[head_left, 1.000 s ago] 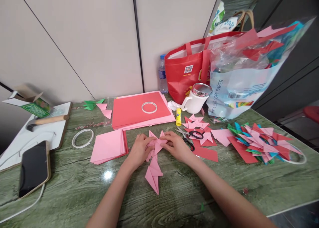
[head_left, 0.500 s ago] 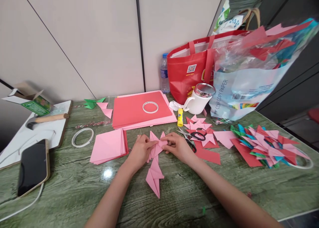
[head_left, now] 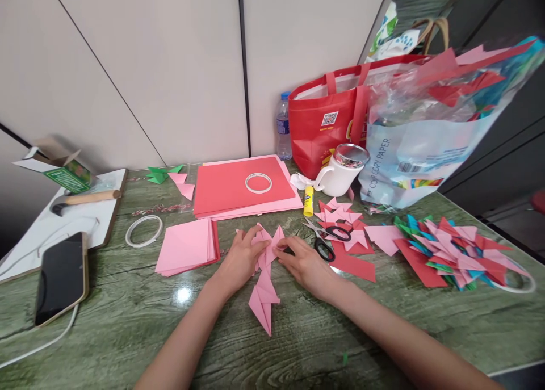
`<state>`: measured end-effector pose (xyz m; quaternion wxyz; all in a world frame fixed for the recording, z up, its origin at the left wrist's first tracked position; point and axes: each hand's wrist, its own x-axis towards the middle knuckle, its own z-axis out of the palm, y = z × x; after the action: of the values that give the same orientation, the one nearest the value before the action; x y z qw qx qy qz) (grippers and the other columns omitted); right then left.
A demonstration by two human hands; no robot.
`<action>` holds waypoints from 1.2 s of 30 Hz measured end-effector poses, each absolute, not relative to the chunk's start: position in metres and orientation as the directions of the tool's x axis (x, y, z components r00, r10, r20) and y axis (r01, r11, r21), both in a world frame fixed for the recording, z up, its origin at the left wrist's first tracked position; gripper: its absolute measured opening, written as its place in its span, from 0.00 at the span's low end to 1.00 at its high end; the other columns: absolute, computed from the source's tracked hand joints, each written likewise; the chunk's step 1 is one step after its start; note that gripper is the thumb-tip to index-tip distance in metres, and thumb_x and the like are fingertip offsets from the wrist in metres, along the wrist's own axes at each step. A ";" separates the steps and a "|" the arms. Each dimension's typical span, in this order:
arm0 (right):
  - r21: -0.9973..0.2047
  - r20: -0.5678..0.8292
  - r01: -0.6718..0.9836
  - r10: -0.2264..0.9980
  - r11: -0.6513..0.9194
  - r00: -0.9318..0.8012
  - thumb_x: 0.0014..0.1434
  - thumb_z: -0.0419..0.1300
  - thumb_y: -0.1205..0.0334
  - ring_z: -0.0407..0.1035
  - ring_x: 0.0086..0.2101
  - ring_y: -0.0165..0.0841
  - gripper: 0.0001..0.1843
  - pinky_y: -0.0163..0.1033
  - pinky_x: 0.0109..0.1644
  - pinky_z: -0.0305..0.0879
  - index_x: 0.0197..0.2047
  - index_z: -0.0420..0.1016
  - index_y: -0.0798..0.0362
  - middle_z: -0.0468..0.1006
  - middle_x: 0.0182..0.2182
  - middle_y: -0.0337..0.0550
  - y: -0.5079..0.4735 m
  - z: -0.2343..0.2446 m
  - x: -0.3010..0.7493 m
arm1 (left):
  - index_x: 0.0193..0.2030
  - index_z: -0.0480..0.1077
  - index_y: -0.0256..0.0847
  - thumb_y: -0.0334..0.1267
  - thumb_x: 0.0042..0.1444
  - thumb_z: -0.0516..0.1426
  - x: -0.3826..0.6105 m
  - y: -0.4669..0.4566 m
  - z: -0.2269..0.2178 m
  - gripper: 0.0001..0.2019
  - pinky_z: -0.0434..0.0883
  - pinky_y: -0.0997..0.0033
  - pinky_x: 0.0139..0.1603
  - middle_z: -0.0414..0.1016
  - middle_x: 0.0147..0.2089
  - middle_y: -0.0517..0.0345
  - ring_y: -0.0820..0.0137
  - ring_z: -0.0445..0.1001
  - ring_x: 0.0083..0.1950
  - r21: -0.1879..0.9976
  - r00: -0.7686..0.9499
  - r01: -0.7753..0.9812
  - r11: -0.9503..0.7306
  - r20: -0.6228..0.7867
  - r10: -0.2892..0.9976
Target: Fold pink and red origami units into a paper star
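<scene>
At the frame's centre, the pink folded paper [head_left: 268, 258] lies on the table [head_left: 315, 344], pinched at its left side by the left hand [head_left: 240, 258]. The right hand [head_left: 301, 263] pinches the right edge, lower than half a second ago, baring the upper-right point; the hold seems to be shifting.

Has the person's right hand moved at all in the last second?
Yes, slightly: the right hand has drawn back, toward the bottom of the picture, judged against the scissors, which it partly hid and now leaves uncovered.
</scene>
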<state>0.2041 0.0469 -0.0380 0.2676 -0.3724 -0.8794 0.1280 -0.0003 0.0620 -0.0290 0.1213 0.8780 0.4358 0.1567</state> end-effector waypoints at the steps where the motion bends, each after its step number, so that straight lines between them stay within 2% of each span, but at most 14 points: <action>1: -0.415 0.361 0.585 0.716 0.697 -0.598 0.61 0.50 0.71 0.64 0.42 0.38 0.15 0.44 0.47 0.64 0.47 0.73 0.52 0.71 0.41 0.50 0.050 -0.035 0.205 | 0.51 0.70 0.43 0.22 0.55 0.48 -0.001 0.062 -0.029 0.20 0.58 0.47 0.55 0.58 0.59 0.46 0.57 0.61 0.54 0.353 0.574 0.726 -0.590 0.161 0.803; 3: -0.415 0.337 0.549 0.683 0.726 -0.648 0.60 0.49 0.74 0.65 0.41 0.37 0.15 0.43 0.45 0.64 0.42 0.74 0.52 0.72 0.38 0.48 0.058 -0.029 0.205 | 0.51 0.69 0.45 0.23 0.55 0.49 -0.001 0.062 -0.028 0.21 0.60 0.48 0.54 0.59 0.56 0.48 0.58 0.61 0.53 0.377 0.569 0.723 -0.579 0.151 0.809; 6: -0.500 0.327 0.422 0.617 0.756 -0.716 0.59 0.49 0.76 0.65 0.40 0.34 0.14 0.40 0.44 0.65 0.37 0.73 0.54 0.72 0.37 0.47 0.072 -0.023 0.199 | 0.48 0.71 0.46 0.26 0.58 0.48 -0.002 0.063 -0.025 0.17 0.65 0.55 0.51 0.59 0.50 0.52 0.62 0.63 0.50 0.447 0.548 0.705 -0.551 0.149 0.823; 8: -0.576 0.323 0.386 0.634 0.720 -0.702 0.58 0.51 0.75 0.66 0.38 0.33 0.11 0.39 0.42 0.66 0.39 0.71 0.55 0.70 0.37 0.46 0.078 -0.023 0.193 | 0.46 0.70 0.44 0.27 0.58 0.47 -0.003 0.063 -0.024 0.15 0.67 0.60 0.48 0.58 0.47 0.54 0.65 0.65 0.46 0.511 0.516 0.692 -0.510 0.143 0.844; 11: -0.652 0.308 0.368 0.675 0.663 -0.670 0.59 0.53 0.72 0.66 0.36 0.31 0.12 0.38 0.41 0.67 0.45 0.69 0.54 0.68 0.41 0.47 0.081 -0.027 0.186 | 0.52 0.62 0.43 0.25 0.56 0.49 -0.005 0.063 -0.024 0.18 0.67 0.61 0.48 0.57 0.48 0.53 0.67 0.66 0.46 0.602 0.449 0.666 -0.440 0.148 0.881; 13: -0.634 0.325 0.349 0.648 0.690 -0.689 0.60 0.53 0.70 0.66 0.43 0.33 0.13 0.41 0.47 0.66 0.48 0.70 0.52 0.66 0.46 0.49 0.080 -0.030 0.185 | 0.54 0.57 0.43 0.24 0.54 0.49 -0.008 0.064 -0.023 0.20 0.66 0.60 0.50 0.58 0.49 0.53 0.67 0.66 0.47 0.641 0.429 0.641 -0.422 0.157 0.889; 16: -0.543 0.345 0.358 0.590 0.760 -0.730 0.62 0.52 0.67 0.60 0.51 0.37 0.14 0.46 0.54 0.60 0.50 0.72 0.50 0.64 0.51 0.51 0.078 -0.035 0.186 | 0.52 0.56 0.43 0.25 0.54 0.50 -0.013 0.065 -0.023 0.19 0.66 0.61 0.50 0.60 0.48 0.53 0.67 0.65 0.47 0.687 0.433 0.600 -0.410 0.153 0.889; 20: -0.459 0.313 0.410 0.576 0.788 -0.755 0.63 0.51 0.64 0.62 0.47 0.36 0.17 0.51 0.55 0.58 0.54 0.69 0.48 0.63 0.53 0.52 0.075 -0.036 0.187 | 0.52 0.55 0.43 0.26 0.50 0.56 -0.019 0.067 -0.026 0.23 0.68 0.64 0.46 0.62 0.44 0.56 0.69 0.65 0.43 0.749 0.425 0.550 -0.369 0.129 0.896; 23: -0.405 0.283 0.427 0.555 0.808 -0.782 0.64 0.49 0.62 0.61 0.48 0.38 0.17 0.55 0.57 0.55 0.55 0.69 0.47 0.61 0.57 0.51 0.073 -0.032 0.186 | 0.51 0.55 0.43 0.23 0.47 0.58 -0.020 0.066 -0.032 0.26 0.69 0.64 0.45 0.62 0.43 0.58 0.70 0.66 0.42 0.759 0.383 0.542 -0.361 0.160 0.910; 26: -0.390 0.258 0.430 0.545 0.814 -0.797 0.65 0.48 0.61 0.59 0.49 0.38 0.18 0.53 0.57 0.56 0.55 0.68 0.49 0.62 0.58 0.48 0.071 -0.030 0.185 | 0.51 0.56 0.43 0.24 0.47 0.59 -0.019 0.063 -0.036 0.26 0.70 0.62 0.46 0.61 0.45 0.57 0.70 0.67 0.43 0.733 0.300 0.563 -0.381 0.248 0.921; 28: -0.391 0.248 0.436 0.549 0.811 -0.798 0.65 0.48 0.61 0.59 0.48 0.38 0.18 0.52 0.56 0.57 0.56 0.67 0.49 0.63 0.58 0.47 0.071 -0.029 0.185 | 0.50 0.58 0.43 0.27 0.49 0.60 -0.020 0.058 -0.036 0.23 0.71 0.60 0.47 0.62 0.47 0.55 0.68 0.67 0.45 0.672 0.266 0.613 -0.415 0.319 0.910; 30: -0.389 0.250 0.438 0.551 0.810 -0.796 0.65 0.48 0.61 0.59 0.48 0.38 0.19 0.52 0.57 0.56 0.57 0.66 0.49 0.64 0.58 0.47 0.071 -0.030 0.185 | 0.47 0.62 0.42 0.30 0.52 0.59 -0.021 0.052 -0.034 0.16 0.71 0.58 0.47 0.65 0.47 0.53 0.64 0.67 0.48 0.564 0.312 0.668 -0.486 0.381 0.871; 33: -0.395 0.256 0.439 0.555 0.807 -0.791 0.65 0.48 0.61 0.58 0.49 0.38 0.19 0.52 0.57 0.56 0.57 0.66 0.50 0.64 0.58 0.47 0.071 -0.032 0.186 | 0.40 0.67 0.40 0.30 0.58 0.52 -0.025 0.042 -0.034 0.05 0.73 0.58 0.45 0.71 0.40 0.53 0.64 0.69 0.45 0.401 0.462 0.684 -0.609 0.408 0.788; 36: -0.407 0.250 0.440 0.561 0.800 -0.789 0.64 0.49 0.62 0.59 0.49 0.38 0.18 0.52 0.57 0.56 0.56 0.67 0.49 0.64 0.58 0.47 0.071 -0.031 0.186 | 0.43 0.69 0.37 0.27 0.60 0.49 -0.030 0.035 -0.033 0.10 0.73 0.57 0.47 0.72 0.46 0.49 0.63 0.69 0.49 0.313 0.514 0.709 -0.633 0.386 0.766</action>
<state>0.1859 0.0711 -0.0314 0.1823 -0.2689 -0.9311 0.1658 -0.0295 0.0347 -0.0329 0.0576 0.8681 0.4247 0.2504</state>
